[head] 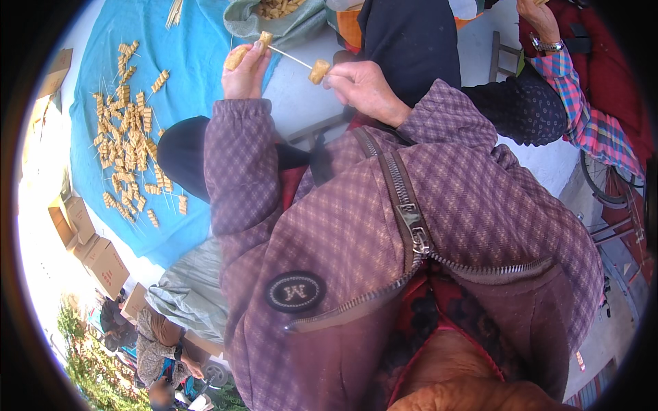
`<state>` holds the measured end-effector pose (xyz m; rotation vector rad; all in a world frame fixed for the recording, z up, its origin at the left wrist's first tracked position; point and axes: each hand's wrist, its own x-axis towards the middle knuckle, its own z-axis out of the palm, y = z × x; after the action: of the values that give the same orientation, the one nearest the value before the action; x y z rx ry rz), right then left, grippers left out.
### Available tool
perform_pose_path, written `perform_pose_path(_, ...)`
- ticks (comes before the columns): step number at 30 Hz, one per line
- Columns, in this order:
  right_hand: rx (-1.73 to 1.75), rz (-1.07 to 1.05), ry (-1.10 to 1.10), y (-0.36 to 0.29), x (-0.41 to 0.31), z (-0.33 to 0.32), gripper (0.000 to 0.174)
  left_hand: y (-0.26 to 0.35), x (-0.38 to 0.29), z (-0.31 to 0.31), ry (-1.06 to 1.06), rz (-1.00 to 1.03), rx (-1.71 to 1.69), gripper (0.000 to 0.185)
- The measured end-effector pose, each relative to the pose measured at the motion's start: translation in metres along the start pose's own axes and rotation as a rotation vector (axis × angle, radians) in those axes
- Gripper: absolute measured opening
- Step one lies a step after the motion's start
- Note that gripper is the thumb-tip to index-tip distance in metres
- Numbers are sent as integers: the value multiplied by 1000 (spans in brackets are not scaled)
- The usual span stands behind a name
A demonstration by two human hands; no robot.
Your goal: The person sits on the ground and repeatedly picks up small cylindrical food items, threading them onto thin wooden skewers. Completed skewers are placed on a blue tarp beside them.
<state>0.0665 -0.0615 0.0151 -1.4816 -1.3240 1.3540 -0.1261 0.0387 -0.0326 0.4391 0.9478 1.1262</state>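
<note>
My left hand [249, 77] is raised near the top of the view, closed around small golden-brown food pieces, perhaps fried tofu rolls. One piece [236, 58] sticks out at its left side and another piece [265, 39] at its thumb. From the thumb side a thin pale skewer [289, 56] runs down to a third piece [319, 72]. My right hand [366, 92] pinches that third piece between thumb and fingers. Which pieces the skewer passes through is hard to tell. Left of my hands, many skewered pieces [133, 138] lie heaped on a blue cloth [185, 56].
Ahead stands an open woven sack [303, 28] of loose pieces. Bare skewers [174, 14] lie at the cloth's far edge. A co-worker's plaid sleeve [586, 103] and dark-trousered leg [411, 41] are close on the right. Cardboard boxes [105, 267] line the left, where another person [159, 349] is.
</note>
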Motion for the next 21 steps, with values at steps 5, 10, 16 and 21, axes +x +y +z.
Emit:
perform_pose_path(5, -23, -13, -2, -4, 0, -3, 18, -3, -6, 2, -56, -13, 15, 12)
perform_pose_path(10, -2, -21, 59, 3, 4, -4, 17, -27, -22, 26, -120, -35, 95, 9)
perform_pose_path(16, 37, -35, 124, 10, 7, -3, 16, -40, -33, 33, -140, -155, 76, 11)
perform_pose_path(21, 213, -8, 203, 14, 8, -9, 17, -24, 25, -30, 245, -223, -203, 7)
